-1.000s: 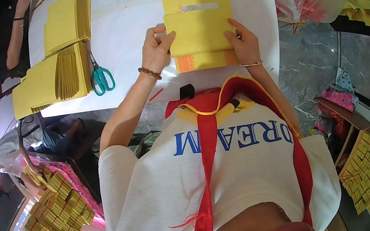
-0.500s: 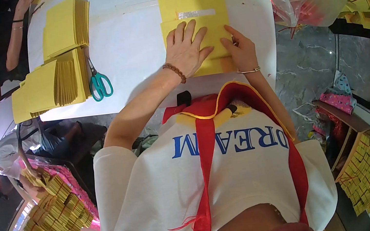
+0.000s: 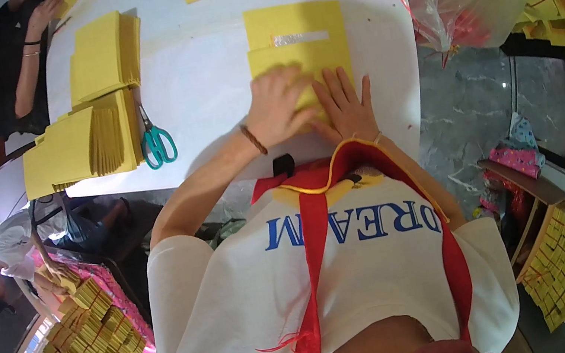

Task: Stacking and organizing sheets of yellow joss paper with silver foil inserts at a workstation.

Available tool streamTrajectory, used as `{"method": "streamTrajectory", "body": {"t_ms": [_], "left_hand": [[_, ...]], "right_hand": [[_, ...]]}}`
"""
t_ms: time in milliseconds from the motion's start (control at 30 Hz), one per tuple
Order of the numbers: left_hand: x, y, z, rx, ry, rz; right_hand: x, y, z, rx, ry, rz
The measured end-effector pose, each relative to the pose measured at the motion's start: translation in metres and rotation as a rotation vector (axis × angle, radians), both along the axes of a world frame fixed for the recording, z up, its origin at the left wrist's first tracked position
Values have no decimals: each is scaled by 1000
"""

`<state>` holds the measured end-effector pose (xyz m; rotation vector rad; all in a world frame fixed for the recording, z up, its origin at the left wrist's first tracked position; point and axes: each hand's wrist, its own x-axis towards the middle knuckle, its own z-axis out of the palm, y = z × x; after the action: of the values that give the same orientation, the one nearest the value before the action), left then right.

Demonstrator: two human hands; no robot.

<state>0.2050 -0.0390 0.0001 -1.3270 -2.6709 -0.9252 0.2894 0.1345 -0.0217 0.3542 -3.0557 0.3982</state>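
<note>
Scissors [image 3: 152,131] lie between yellow stacks [image 3: 97,61] and paper [image 3: 310,52], right hand [image 3: 348,108] with grip apart, left hand [image 3: 276,104] too blurred to tell.

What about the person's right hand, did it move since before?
Yes, the right hand has moved left, farther from the right edge of the white table, and is now spread over the yellow piece.
</note>
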Motion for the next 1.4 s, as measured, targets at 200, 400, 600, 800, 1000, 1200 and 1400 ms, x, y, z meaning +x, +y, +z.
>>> {"method": "streamTrajectory", "body": {"t_ms": [200,400,600,800,1000,1200,1400], "left_hand": [[10,10,3,-275,366,-90],[-21,5,13,-49,207,-66],[-131,-44,75,137,506,394],[-248,-36,7,-71,697,435],[-255,-20,-36,-403,487,288],[-236,-14,-45,-449,418,362],[-241,-20,-40,-426,354,342]], "right_hand": [[-16,46,19,-781,-356,-39],[-25,84,17,-1308,-235,-523],[-5,92,-41,-950,-220,-425],[-9,73,-28,-725,-207,-407],[-6,71,-30,-738,-169,-425],[-5,68,-35,-728,-106,-446],[-13,62,-20,-765,-21,-415]]}}
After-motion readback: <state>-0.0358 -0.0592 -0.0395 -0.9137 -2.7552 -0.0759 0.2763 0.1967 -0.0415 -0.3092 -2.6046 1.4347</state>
